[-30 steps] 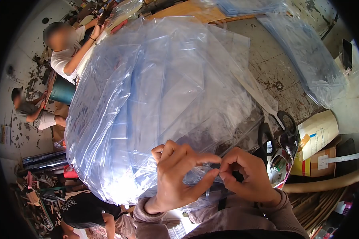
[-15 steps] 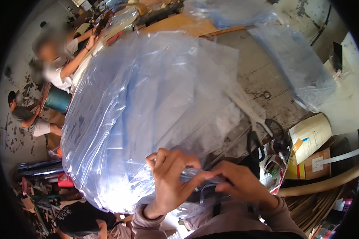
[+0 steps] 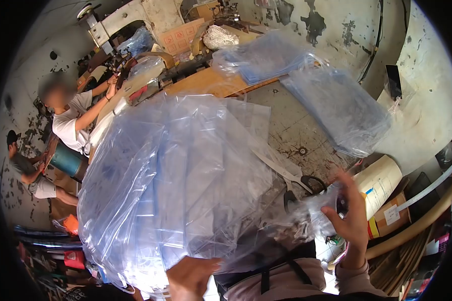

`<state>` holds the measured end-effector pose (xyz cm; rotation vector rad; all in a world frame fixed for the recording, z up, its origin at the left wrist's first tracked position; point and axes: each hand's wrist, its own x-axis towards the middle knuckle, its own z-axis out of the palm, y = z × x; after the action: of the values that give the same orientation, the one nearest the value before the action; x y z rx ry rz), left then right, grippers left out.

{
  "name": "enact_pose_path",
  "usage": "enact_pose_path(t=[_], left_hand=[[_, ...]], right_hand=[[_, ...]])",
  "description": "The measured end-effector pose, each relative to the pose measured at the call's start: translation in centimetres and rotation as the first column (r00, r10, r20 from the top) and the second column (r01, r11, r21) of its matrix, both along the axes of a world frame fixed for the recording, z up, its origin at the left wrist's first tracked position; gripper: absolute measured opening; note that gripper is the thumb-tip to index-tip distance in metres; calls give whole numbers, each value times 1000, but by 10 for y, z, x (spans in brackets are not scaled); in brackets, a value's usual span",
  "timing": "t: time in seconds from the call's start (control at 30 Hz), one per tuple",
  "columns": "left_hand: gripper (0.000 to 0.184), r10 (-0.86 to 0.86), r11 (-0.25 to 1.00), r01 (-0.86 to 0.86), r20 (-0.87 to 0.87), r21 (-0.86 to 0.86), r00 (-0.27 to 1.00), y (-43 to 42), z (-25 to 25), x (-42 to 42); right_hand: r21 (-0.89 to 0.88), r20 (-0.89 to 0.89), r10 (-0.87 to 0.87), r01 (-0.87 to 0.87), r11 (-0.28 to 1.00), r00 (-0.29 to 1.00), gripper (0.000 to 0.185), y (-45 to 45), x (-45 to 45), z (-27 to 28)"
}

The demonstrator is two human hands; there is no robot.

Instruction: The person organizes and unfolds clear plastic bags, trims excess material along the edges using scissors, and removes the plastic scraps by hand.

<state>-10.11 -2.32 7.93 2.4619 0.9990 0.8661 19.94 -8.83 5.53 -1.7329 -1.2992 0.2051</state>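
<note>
Clear plastic sheets (image 3: 186, 165) lie fanned out in a wide overlapping pile in front of me. At the bottom of the view my left hand (image 3: 192, 275) has its fingers pressed together at the near edge of a crumpled clear plastic piece (image 3: 306, 220); its grip is partly hidden. My right hand (image 3: 347, 215) is raised at the right, fingers apart and blurred, beside the far end of that crumpled piece. Large scissors (image 3: 289, 175) rest on the pile's right side, their black handles close to the crumpled plastic.
More plastic sheets (image 3: 341, 108) lie at the back right, near a phone (image 3: 393, 81) on the wall. A co-worker (image 3: 73, 113) is at the left by a teal drum (image 3: 65, 159), another person (image 3: 30, 170) beyond. A cardboard box (image 3: 390, 213) is at the right.
My hands have moved apart, the left down and left, the right up and right, with the crumpled plastic now between them. The view has tilted up, showing a machine at the back.
</note>
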Motion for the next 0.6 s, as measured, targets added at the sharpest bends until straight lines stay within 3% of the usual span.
enact_pose_path(t=[0.03, 0.07, 0.13, 0.17, 0.2, 0.23, 0.27, 0.3, 0.33, 0.4, 0.43, 0.47, 0.53, 0.57, 0.6], left_hand=[[8, -92, 996, 93, 20, -8, 996, -5, -3, 11], [9, -185, 982, 186, 42, -15, 982, -10, -7, 23], [14, -329, 944, 328, 62, 18, 942, -17, -18, 47], [14, -332, 943, 332, 70, 14, 941, -18, -20, 56], [31, -381, 925, 380, -34, -18, 924, -17, -21, 63], [58, -427, 904, 424, -138, -51, 894, -16, -20, 67], [58, -427, 904, 425, -138, -48, 893, -13, -15, 69], [53, -346, 938, 346, -53, -13, 937, -10, -10, 70], [49, -255, 967, 254, 39, 10, 966, -9, -8, 70], [55, -72, 996, 65, 118, 67, 990, 2, -5, 43], [56, 65, 987, -74, 66, 145, 996, 8, -3, 28], [53, 314, 938, -297, -77, 182, 946, 12, -2, 12], [50, 596, 795, -529, -216, 298, 774, 29, -1, -16], [50, 653, 749, -559, -251, 356, 715, 37, -3, -32], [50, 699, 713, -620, -262, 329, 665, 41, -4, -45]], right_hand=[[-4, 3, 0, 0, 1000, 1000, 34, -3, -6, 9], [67, 275, 9, -28, 997, 961, 42, -5, -12, 20], [-123, 630, 295, -283, 951, 718, 51, -8, -20, 58], [-299, 609, 501, -406, 863, 615, 48, -5, -15, 54], [-464, 543, 683, -503, 729, 488, 46, -2, -9, 48], [-673, 248, 823, -520, 526, 512, 45, 5, 4, 51], [-794, -72, 849, -546, 269, 523, 44, 14, 23, 56], [-711, -41, 891, -639, 293, 453, 45, 16, 46, 56], [-589, 57, 871, -687, 424, 489, 45, 10, 72, 52], [-716, 317, 700, -322, 619, 640, 37, -7, 100, 100], [-765, 410, 510, -19, 643, 756, 29, -15, 112, 123], [-682, 482, 319, 121, 721, 816, 30, -34, 133, 137], [-462, 506, -121, 386, 798, 854, 32, -69, 177, 164], [-353, 751, -226, 666, 657, 621, 31, -66, 177, 195], [-153, 916, -259, 863, 482, 307, 32, -65, 177, 217]])
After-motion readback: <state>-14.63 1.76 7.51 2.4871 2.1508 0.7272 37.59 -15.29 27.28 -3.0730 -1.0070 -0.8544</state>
